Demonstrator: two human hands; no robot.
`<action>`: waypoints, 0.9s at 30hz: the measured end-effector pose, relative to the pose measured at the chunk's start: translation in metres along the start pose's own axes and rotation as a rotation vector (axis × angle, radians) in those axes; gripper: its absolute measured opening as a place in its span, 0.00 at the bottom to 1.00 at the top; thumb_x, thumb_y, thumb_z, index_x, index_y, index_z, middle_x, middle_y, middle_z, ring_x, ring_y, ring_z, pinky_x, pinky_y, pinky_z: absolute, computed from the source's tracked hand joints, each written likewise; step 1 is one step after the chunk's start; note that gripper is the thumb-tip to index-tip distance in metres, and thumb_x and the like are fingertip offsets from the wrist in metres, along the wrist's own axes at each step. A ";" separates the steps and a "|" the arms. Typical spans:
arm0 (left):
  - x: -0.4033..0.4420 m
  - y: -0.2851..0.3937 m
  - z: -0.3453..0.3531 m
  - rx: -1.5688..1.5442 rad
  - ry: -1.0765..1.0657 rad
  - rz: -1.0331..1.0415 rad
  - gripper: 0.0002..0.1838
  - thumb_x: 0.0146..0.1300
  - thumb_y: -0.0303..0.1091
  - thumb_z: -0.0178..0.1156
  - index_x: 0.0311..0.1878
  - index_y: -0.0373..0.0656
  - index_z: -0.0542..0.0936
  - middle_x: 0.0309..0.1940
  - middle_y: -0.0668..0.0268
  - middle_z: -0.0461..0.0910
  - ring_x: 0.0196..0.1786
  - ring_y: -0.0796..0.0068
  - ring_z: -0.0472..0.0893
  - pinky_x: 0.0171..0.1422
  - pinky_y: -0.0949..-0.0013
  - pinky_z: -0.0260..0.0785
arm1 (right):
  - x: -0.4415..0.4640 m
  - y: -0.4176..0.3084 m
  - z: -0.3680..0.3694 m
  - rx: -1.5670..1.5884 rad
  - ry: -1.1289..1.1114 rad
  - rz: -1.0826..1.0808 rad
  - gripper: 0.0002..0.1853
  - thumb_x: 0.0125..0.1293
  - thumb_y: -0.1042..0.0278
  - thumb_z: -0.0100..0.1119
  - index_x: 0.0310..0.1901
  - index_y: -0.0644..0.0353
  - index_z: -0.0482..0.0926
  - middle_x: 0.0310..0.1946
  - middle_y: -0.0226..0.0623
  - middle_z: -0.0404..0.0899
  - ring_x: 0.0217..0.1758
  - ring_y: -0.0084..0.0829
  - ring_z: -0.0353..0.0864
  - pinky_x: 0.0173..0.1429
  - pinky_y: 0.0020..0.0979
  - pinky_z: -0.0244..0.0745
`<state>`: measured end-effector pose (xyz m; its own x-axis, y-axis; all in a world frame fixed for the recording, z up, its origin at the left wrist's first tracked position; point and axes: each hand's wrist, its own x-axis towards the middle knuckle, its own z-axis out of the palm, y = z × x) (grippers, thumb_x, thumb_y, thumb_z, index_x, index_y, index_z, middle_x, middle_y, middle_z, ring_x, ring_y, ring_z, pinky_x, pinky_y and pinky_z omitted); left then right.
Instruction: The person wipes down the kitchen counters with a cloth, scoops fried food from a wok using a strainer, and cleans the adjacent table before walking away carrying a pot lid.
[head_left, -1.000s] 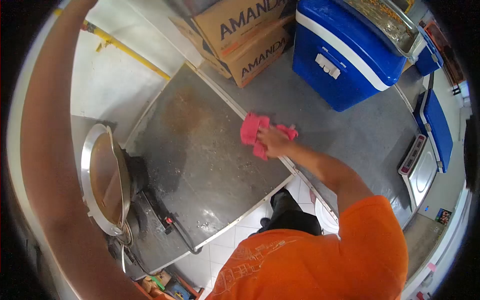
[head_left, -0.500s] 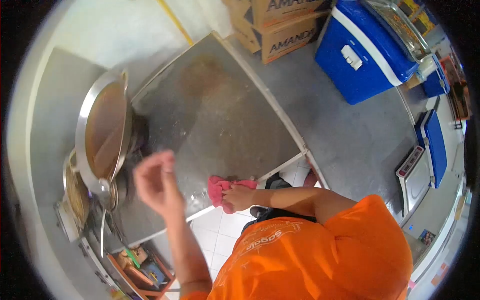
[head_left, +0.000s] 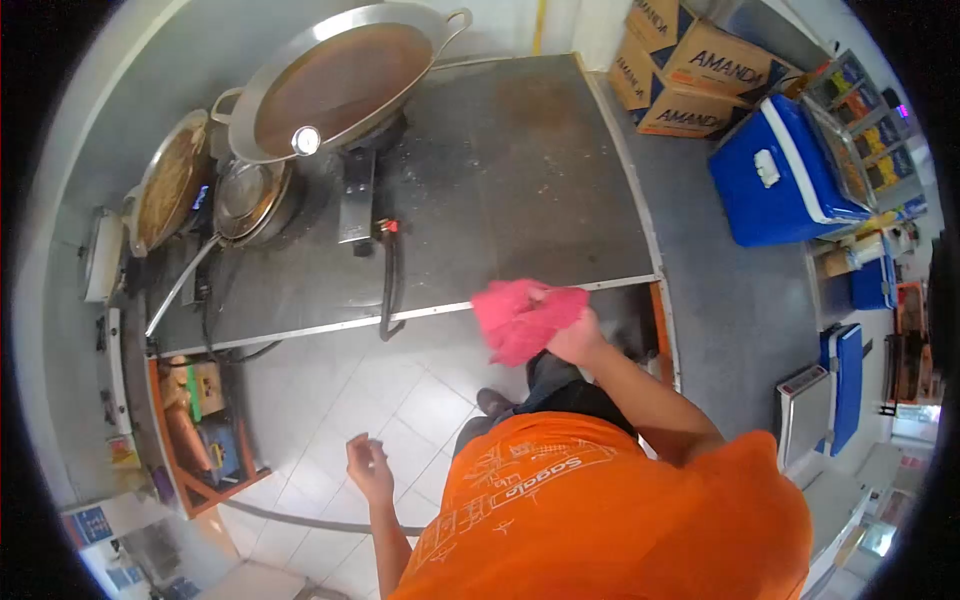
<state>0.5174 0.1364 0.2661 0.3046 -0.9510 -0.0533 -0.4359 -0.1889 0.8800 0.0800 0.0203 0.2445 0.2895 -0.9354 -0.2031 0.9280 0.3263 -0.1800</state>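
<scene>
The table (head_left: 480, 220) has a pan (head_left: 380, 14) of brown liquid (head_left: 340, 85); right hand (head_left: 578, 340) grips cloth (head_left: 522, 320) near the edge (head_left: 620, 283); left hand (head_left: 370, 469) half open, empty.

The light is fairly bright. Glare whitens the floor (head_left: 436, 410) left of the right hand (head_left: 575, 340); shadow darkens the space beneath the table (head_left: 500, 200) beside it. Lines bow towards black edges.

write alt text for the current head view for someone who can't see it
A person in an orange shirt holds a pink cloth in the right hand by a dark worktop's front edge; the left hand, seemingly empty, is over a tiled floor. A wide pan of brown liquid is at upper left, a blue cooler at upper right.
</scene>
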 end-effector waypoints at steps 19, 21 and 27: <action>0.013 -0.014 0.052 0.252 -0.295 -0.118 0.30 0.60 0.27 0.68 0.64 0.37 0.67 0.35 0.60 0.84 0.29 0.72 0.81 0.31 0.72 0.71 | 0.163 -0.212 -0.046 -2.186 1.286 0.090 0.56 0.54 0.28 0.62 0.80 0.47 0.54 0.79 0.50 0.55 0.83 0.66 0.28 0.75 0.74 0.45; 0.003 -0.011 0.062 0.336 -0.322 -0.264 0.38 0.57 0.29 0.72 0.67 0.38 0.64 0.35 0.61 0.84 0.27 0.73 0.81 0.30 0.71 0.70 | 0.208 -0.256 -0.053 -2.213 1.329 0.033 0.56 0.54 0.28 0.61 0.80 0.48 0.54 0.79 0.48 0.56 0.84 0.63 0.29 0.74 0.73 0.46; -0.070 -0.017 0.091 0.353 -0.289 -0.384 0.44 0.56 0.30 0.76 0.71 0.43 0.59 0.35 0.60 0.84 0.27 0.74 0.81 0.26 0.70 0.75 | 0.335 -0.379 -0.074 -2.656 0.847 -0.077 0.44 0.62 0.34 0.56 0.77 0.45 0.61 0.76 0.48 0.62 0.84 0.57 0.42 0.78 0.69 0.42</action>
<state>0.4269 0.1839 0.2117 0.2748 -0.8169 -0.5071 -0.6104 -0.5557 0.5645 -0.1923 -0.4063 0.1736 -0.3048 -0.9454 -0.1155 -0.9454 0.3150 -0.0833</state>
